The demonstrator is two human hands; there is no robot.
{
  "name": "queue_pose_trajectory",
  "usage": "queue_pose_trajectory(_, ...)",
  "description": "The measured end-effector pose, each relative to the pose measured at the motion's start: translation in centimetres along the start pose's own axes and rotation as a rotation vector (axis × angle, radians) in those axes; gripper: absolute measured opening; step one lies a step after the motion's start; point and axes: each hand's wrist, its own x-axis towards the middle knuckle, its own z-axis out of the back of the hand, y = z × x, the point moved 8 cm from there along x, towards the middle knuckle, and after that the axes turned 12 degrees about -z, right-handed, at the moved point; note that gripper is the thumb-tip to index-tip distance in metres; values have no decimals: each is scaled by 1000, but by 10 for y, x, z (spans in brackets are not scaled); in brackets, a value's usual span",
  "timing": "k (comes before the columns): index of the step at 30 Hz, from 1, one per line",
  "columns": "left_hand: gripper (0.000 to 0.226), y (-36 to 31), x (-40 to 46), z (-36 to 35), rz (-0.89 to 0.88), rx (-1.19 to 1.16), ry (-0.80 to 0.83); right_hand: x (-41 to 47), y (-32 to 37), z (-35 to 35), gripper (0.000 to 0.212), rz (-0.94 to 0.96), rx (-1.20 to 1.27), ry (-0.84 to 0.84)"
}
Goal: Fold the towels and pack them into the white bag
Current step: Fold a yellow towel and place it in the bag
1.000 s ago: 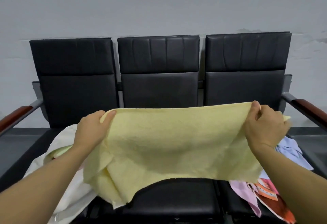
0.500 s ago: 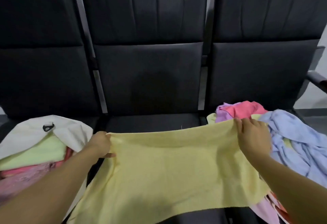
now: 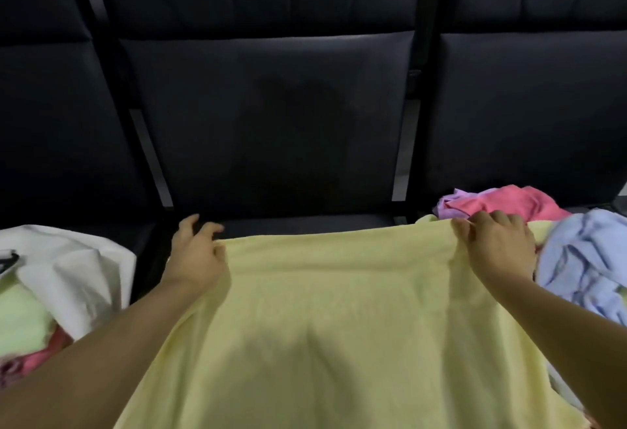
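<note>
Black padded seats [image 3: 264,123] in a joined row fill everything ahead, their backrests dark and creased, with pale metal struts showing in the gaps between them. On the middle seat, the left hand [image 3: 195,254] has its thumb and lower fingers curled onto the far left corner of a pale yellow towel [image 3: 339,310], pinching it, while two fingers lift loosely above the dark cushion behind. The right hand [image 3: 497,247] grips the far right corner, knuckles up, fingers folded over the edge. Between the two hands the far edge of the towel runs nearly straight, and the cloth spreads flat over the middle seat and down toward the near edge of the view, both forearms lying along its sides.

Out past the left hand, on the left seat, sits the white bag [image 3: 78,269], its mouth open and slack. A pale green towel [image 3: 20,320] lies inside it, with a pink one [image 3: 40,357] under that at the near side. A dark clip or tag shows at the bag's far left edge, too cut off to make out.

Out past the right hand, on the right seat, unfolded towels are heaped: a coral-pink towel [image 3: 502,204] against the backrest, a lilac one [image 3: 451,206] just beside it, and a light blue towel [image 3: 587,259] bunched nearer, touching the right wrist. This pile crowds the right corner of the yellow towel, whose edge overlaps onto it. A sliver of pale wall shows at the far right edge.
</note>
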Motion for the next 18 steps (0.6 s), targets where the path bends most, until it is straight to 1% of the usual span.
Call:
queue_pose_trajectory(2,42,-11,-1,-4,-121,77,55,-3,1,-7,35,-12,-36,51)
queue_pose_trajectory(4,40,-17,-13,-6,-185,95,48,-18,9,-5,32,54,-8,26)
queue_pose_trajectory(6,34,-21,-33,-12,-192,25,10,-49,24,4,32,128,54,-12)
queue_pose_trajectory(7,31,-25,-45,-15,-196,-21,-7,-69,32,7,34,146,87,2)
queue_pose_trajectory(9,24,-30,-71,-27,-194,-78,-16,-110,49,8,36,193,173,89)
queue_pose_trajectory(11,24,-29,-94,-41,-159,-90,9,-152,71,6,37,281,274,194)
queue_pose_trajectory(13,31,-20,-112,-55,-116,-13,69,-193,91,-4,44,375,288,362)
queue_pose_trajectory(15,44,-11,-122,-64,-80,104,123,-228,96,-24,53,413,192,575)
queue_pose_trajectory(16,53,-5,-123,-64,-50,121,146,-238,93,-35,57,406,126,642)
queue_pose_trajectory(18,76,8,-120,-65,59,88,229,-244,83,-47,64,399,-3,691)
